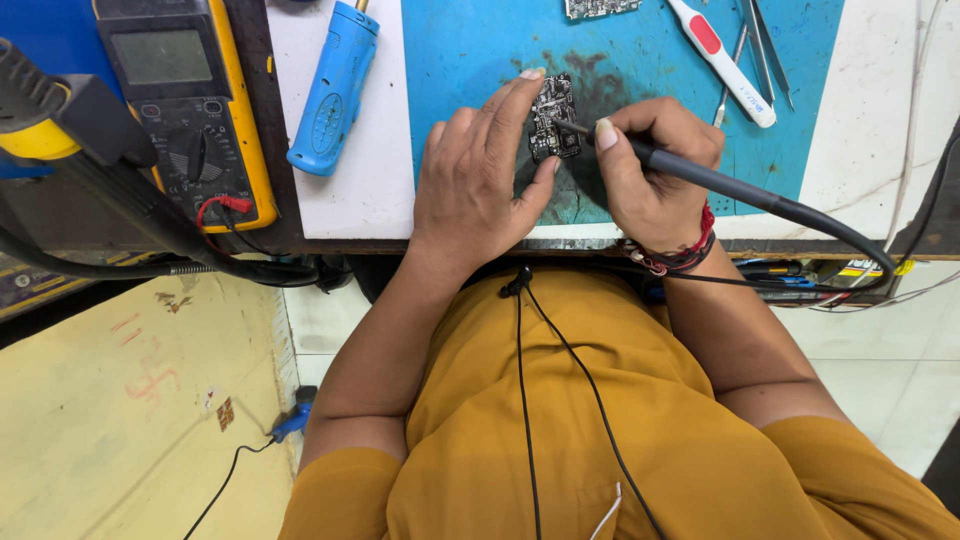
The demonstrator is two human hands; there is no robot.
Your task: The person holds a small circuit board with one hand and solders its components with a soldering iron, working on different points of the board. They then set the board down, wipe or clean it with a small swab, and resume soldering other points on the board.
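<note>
At upper centre of the frame, the left hand [470, 180] pins a small circuit board [553, 118] to the blue mat [640, 60] with its fingers. The right hand [655, 165] grips a soldering iron [700, 175], tip on the board; steadiness looks essential.

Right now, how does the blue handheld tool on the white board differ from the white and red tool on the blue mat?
The blue handheld tool is thick, all blue, and lies on the white board left of the left hand. The white and red tool is slimmer, white with a red patch, and lies on the blue mat beyond the right hand, beside metal tweezers. Both lie untouched, slanted in opposite directions.
</note>
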